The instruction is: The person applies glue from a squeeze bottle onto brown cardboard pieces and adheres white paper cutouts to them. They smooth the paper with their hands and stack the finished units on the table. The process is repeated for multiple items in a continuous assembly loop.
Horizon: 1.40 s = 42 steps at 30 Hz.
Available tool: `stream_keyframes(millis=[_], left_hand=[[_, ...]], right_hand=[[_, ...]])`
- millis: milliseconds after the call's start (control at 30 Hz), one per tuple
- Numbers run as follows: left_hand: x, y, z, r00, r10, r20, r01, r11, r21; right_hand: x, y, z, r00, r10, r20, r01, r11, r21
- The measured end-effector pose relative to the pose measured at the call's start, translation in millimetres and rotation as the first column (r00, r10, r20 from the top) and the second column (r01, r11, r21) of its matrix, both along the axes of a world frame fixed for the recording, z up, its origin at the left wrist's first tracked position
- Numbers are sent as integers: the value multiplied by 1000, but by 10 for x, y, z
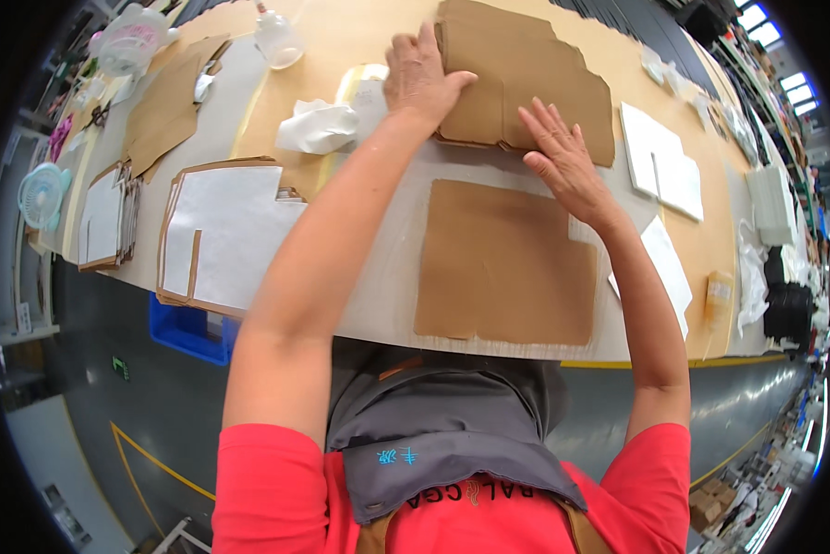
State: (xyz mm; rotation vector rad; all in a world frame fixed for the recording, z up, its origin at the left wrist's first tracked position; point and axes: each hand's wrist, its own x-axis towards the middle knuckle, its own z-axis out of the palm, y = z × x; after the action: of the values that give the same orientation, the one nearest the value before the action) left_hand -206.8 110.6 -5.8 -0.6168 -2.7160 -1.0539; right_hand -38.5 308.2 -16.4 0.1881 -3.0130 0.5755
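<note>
1. We see the task's thing, a stack of brown cut panels (526,78) with a stepped right side, at the far side of the worktable (378,309).
2. Left hand (421,78): at the stack's left edge, thumb spread away from fingers, thumb over the top panel; we mark it unclenched.
3. Right hand (563,166): released, fingers extended, fingertips over the top panel near the stack's near edge.
4. Single brown panel (502,263), notched at its upper right corner, lies flat between stack and body.
5. Containers: we note a clear squeeze bottle (278,44) beyond the left forearm; fill level, we can't tell.
6. Transparent rounded container (133,42), upper left; contents too unclear for us to name.
7. Small amber translucent container (719,291) near the table's right end; contents unreadable.
8. Blue plastic bin (179,325) below the table's near edge, left side; interior mostly hidden from us.
9. Left side: white-faced slotted panels (230,231) in a brown-edged pile, smaller pile (103,217) beside, turquoise fan (43,197) farther left.
10. Crumpled white sheet (318,126) lies left of the left wrist; white slotted sheets (660,162) lie right of the stack.
</note>
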Motion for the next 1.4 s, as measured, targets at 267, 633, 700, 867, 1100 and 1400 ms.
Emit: stream_keyframes(millis=[267,633,700,867,1100,1400], left_hand=[[267,-114,-489,848,-369,-381,146,852,-502],[372,-15,-235,852,-399,-338,133,791,-597],[393,-38,-279,861,-414,-296,173,784,-596],[377,-173,-339,845,-431,-318,176,784,-595],[1593,-23,-322,654,-730,-198,547,637,-543],[2142,100,-330,470,-882,12,776,407,-482]], right_hand=[[1008,-58,89,994,-84,71,86,996,-16],[1993,48,237,953,-302,17,302,943,-138],[2123,114,252,943,-332,-32,326,938,-118],[2448,572,300,857,-477,-197,456,879,-141],[3222,2405,234,484,-829,-280,859,511,-26],[3133,2839,68,424,-844,328,895,335,-296]])
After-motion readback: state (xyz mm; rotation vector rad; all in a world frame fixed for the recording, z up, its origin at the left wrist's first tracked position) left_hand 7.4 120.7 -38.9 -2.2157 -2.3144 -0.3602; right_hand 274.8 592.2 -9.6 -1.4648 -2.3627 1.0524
